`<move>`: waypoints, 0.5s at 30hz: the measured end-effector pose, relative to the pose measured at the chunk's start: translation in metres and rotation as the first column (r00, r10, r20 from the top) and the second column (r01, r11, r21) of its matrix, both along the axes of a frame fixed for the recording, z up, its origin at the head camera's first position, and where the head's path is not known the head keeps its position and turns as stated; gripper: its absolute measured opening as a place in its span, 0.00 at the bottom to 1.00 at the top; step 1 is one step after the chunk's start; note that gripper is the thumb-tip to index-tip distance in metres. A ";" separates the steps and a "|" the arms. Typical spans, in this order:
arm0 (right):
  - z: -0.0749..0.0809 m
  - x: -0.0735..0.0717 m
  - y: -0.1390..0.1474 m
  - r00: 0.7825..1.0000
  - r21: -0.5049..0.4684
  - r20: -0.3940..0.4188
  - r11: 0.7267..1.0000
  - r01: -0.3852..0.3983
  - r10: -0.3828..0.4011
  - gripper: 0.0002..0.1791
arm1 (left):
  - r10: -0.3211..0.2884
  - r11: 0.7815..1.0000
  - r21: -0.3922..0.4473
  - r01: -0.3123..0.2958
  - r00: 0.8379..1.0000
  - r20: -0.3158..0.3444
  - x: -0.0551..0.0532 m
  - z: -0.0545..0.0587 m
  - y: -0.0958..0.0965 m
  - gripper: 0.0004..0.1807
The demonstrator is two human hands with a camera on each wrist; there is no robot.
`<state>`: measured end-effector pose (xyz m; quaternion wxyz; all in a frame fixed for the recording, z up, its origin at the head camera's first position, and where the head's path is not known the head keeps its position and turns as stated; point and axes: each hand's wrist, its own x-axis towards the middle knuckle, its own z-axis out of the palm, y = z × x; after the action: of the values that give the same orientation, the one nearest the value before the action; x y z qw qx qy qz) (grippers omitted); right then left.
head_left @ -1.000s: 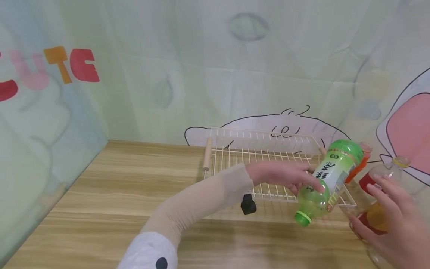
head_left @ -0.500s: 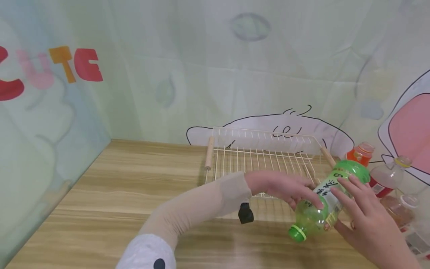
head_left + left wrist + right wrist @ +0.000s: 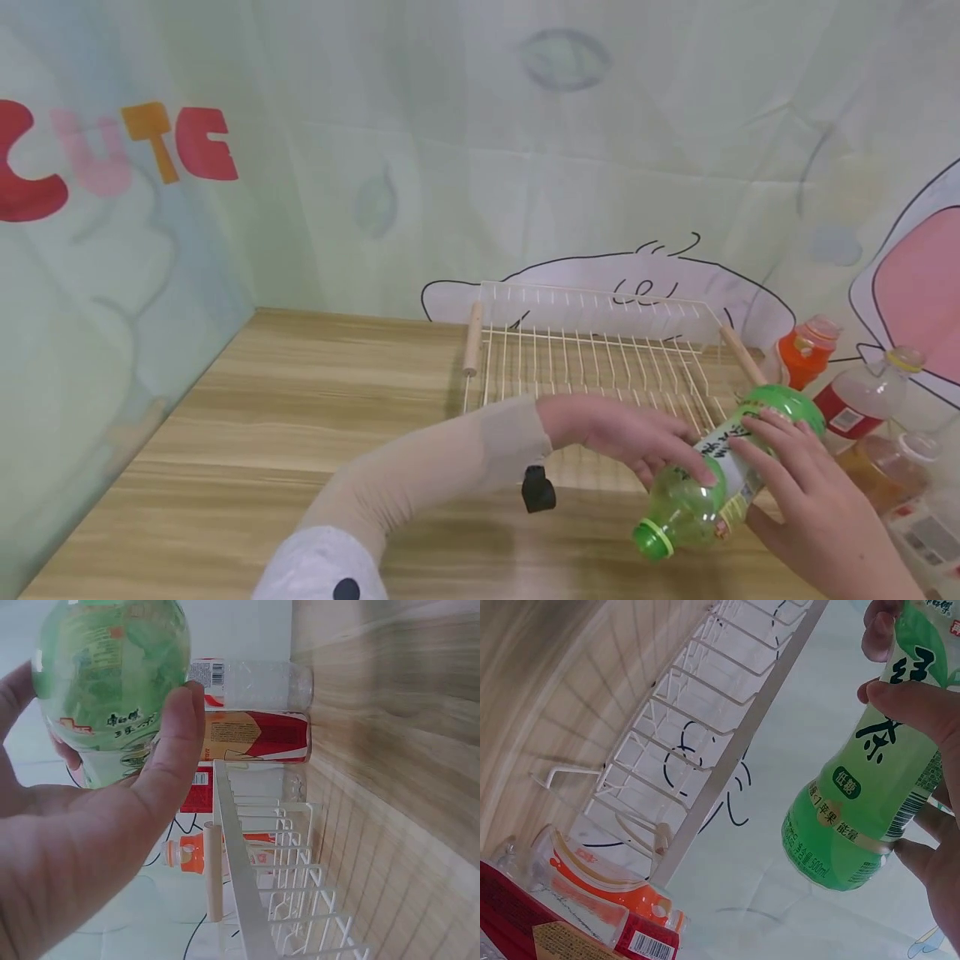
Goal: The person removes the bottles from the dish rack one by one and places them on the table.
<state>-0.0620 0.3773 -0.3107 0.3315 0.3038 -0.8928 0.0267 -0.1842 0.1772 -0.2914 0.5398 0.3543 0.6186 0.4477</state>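
A green tea bottle [image 3: 678,508] with a green cap lies tilted between both hands, its cap toward the front left and its base toward the back right. My left hand [image 3: 622,429] grips it around the shoulder, and in the left wrist view the thumb [image 3: 180,724] curves along its side. At the lower half, my right hand [image 3: 821,492] has its fingers over the label and thumb below, hiding part of the print. The right wrist view shows the label's dark characters and the green base [image 3: 825,847]. A white wire rack [image 3: 592,340] stands behind the hands.
Wooden handles [image 3: 474,337] flank the rack. At the right stand an orange-labelled bottle [image 3: 806,354], a red-labelled clear bottle [image 3: 851,408], an amber bottle [image 3: 885,467] and a clear bottle [image 3: 933,533]. Wood-grain tabletop [image 3: 352,367] extends to the left; a printed curtain [image 3: 337,167] hangs behind.
My right hand has come leftward from beside the standing bottles and taken hold of the green tea bottle. The bottle has shifted toward the front, its cap moving down and left, with my left hand still gripping it.
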 end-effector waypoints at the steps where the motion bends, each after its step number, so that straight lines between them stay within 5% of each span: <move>1: -0.001 0.001 0.000 1.000 0.003 -0.001 1.000 0.002 -0.002 0.41 | -0.001 1.000 0.006 0.001 1.000 -0.011 0.001 -0.001 -0.001 0.16; 10: -0.001 0.004 0.001 1.000 -0.014 -0.024 1.000 0.001 -0.002 0.40 | 0.019 0.999 0.053 -0.009 0.982 -0.189 0.010 -0.001 -0.010 0.29; 15: -0.004 0.009 0.009 0.997 -0.101 -0.026 0.992 0.075 -0.078 0.43 | 0.093 0.993 0.088 -0.073 0.964 -0.248 0.012 0.002 -0.022 0.33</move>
<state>-0.0533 0.3862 -0.3150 0.3603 0.2526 -0.8963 0.0540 -0.1724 0.1556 -0.2893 0.4233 0.4028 0.6786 0.4451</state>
